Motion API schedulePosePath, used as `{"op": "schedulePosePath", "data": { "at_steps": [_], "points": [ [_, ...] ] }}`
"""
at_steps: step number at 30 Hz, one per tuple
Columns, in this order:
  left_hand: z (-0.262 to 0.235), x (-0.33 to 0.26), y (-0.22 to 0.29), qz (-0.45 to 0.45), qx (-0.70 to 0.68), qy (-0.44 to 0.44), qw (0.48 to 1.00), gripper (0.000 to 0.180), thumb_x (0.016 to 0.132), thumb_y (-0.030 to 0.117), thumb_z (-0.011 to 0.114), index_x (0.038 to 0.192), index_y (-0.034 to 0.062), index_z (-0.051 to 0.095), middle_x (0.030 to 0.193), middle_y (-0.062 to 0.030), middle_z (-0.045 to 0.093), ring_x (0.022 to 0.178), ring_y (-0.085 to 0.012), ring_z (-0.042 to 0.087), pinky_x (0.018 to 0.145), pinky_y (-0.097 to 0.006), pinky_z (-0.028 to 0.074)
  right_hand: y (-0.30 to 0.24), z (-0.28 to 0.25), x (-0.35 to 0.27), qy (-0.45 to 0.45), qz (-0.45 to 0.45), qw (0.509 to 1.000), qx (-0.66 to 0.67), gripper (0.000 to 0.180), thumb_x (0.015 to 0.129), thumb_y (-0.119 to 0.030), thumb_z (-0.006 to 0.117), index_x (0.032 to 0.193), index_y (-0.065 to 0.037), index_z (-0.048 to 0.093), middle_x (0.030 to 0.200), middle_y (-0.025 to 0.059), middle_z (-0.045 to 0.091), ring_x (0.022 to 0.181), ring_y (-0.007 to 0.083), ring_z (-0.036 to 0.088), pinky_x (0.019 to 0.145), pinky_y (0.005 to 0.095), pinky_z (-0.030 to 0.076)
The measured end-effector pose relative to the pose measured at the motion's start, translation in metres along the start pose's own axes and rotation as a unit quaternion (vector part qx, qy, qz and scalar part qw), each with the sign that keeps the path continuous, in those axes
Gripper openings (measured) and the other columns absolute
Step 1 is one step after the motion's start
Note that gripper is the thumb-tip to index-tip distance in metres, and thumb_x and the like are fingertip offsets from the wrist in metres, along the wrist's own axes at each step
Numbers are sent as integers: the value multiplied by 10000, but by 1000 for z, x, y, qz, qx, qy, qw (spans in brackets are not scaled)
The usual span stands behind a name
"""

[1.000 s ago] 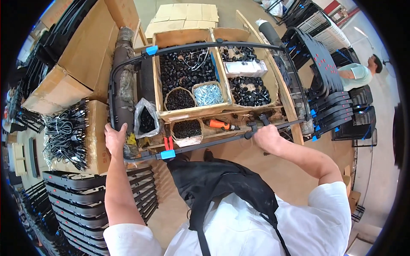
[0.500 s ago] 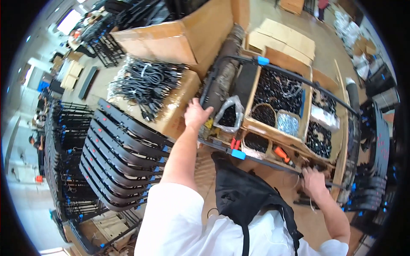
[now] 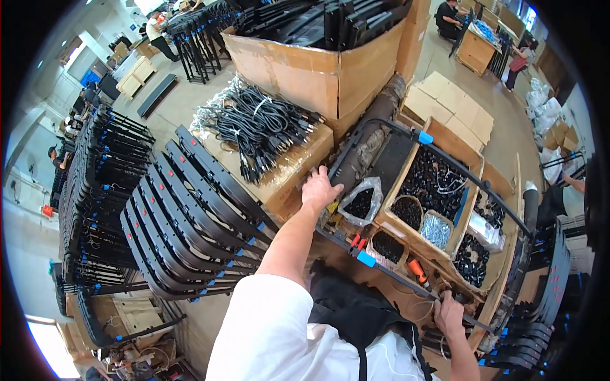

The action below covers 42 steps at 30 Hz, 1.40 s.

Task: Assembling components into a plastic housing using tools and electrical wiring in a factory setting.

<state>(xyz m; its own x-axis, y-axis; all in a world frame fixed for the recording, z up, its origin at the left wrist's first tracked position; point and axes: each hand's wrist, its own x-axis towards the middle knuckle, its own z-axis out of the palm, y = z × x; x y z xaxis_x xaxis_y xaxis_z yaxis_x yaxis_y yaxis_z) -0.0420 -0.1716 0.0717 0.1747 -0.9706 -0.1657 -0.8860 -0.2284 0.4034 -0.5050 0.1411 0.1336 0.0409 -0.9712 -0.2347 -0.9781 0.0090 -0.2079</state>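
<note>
A black tubular frame (image 3: 478,180) with blue clips lies tilted across a bench full of small-part boxes. My left hand (image 3: 321,188) is closed on its left side bar, thumb pointing right, beside the cardboard box with cables. Lower right, my right hand (image 3: 449,312) wraps round the near bar. Inside the frame's outline are a clear bag of black parts (image 3: 361,202), a wooden box of black fittings (image 3: 438,174), and a tray of silver screws (image 3: 436,230). Near the right hand lies an orange-handled tool (image 3: 417,270); red handles (image 3: 358,242) stick up by the near bar.
Bundled black cables (image 3: 264,124) lie on a cardboard box to the left. Behind stands a large carton (image 3: 286,66) of black parts. Curved black panels (image 3: 184,222) are stacked at left, and more (image 3: 540,317) at right. Several people work farther off.
The view has swung, so the bench and frame sit farther right and lower, and more of the far room shows. Both hands keep their places on the frame.
</note>
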Motion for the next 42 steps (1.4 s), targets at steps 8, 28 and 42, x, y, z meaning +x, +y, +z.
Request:
{"op": "schedulePosePath", "data": {
  "at_steps": [8, 28, 42],
  "points": [
    [-13, 30, -45, -68, -209, -77, 973, 714, 947, 638, 620, 1325, 35, 668, 1308, -252, 684, 1247, -390, 646, 1092, -465, 483, -9, 32, -1, 66, 80, 995, 6, 214, 992, -225, 626, 1062, -37, 551, 790, 260, 688, 759, 474, 691, 688, 564, 530],
    [-222, 174, -183, -317, -249, 169, 899, 517, 827, 368, 770, 1156, -31, 755, 1195, -198, 760, 1145, -365, 718, 982, -423, 549, -22, 52, -10, 132, 203, 970, -9, 200, 987, -237, 605, 1056, -53, 643, 988, 188, 702, 862, 414, 696, 751, 507, 557],
    [-354, 33, -51, 234, -651, 316, 649, 410, 1040, 91, 569, 1400, -24, 409, 914, -60, 630, 707, -140, 578, 644, -276, 484, -28, 21, -3, 87, 205, 974, 35, 252, 967, -265, 637, 1094, -48, 648, 1042, 232, 721, 965, 452, 685, 841, 532, 547]
  ]
}}
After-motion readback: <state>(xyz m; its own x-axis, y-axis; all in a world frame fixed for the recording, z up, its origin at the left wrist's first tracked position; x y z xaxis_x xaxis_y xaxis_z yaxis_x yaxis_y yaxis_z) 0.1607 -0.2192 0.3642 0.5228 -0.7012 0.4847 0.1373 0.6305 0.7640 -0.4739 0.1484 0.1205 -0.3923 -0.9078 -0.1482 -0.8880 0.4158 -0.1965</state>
